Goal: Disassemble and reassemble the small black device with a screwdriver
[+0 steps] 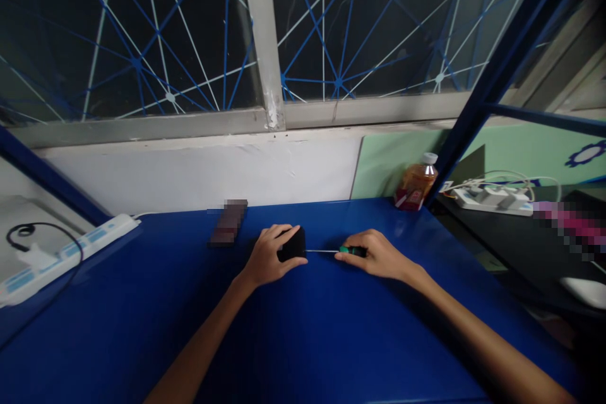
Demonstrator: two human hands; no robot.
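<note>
My left hand (pixel 271 255) grips a small black box-like object (pixel 294 243), thumb along its near side and fingers over its far side. In my right hand (pixel 375 254) is a screwdriver (pixel 343 251) with a green and black handle and a thin metal shaft. The shaft lies level and points left, its tip meeting the right side of the black object. Whether the tip sits in a screw or an opening is too small to tell. Both hands are low over the blue tabletop (pixel 331 341).
A dark, pixelated flat object (pixel 229 222) lies left of my left hand. A white power strip (pixel 71 259) with a black cable runs along the left edge. A drink bottle (pixel 416 183) stands at the back right, beside a blue post. Another power strip (pixel 492 199) lies on the dark table beyond.
</note>
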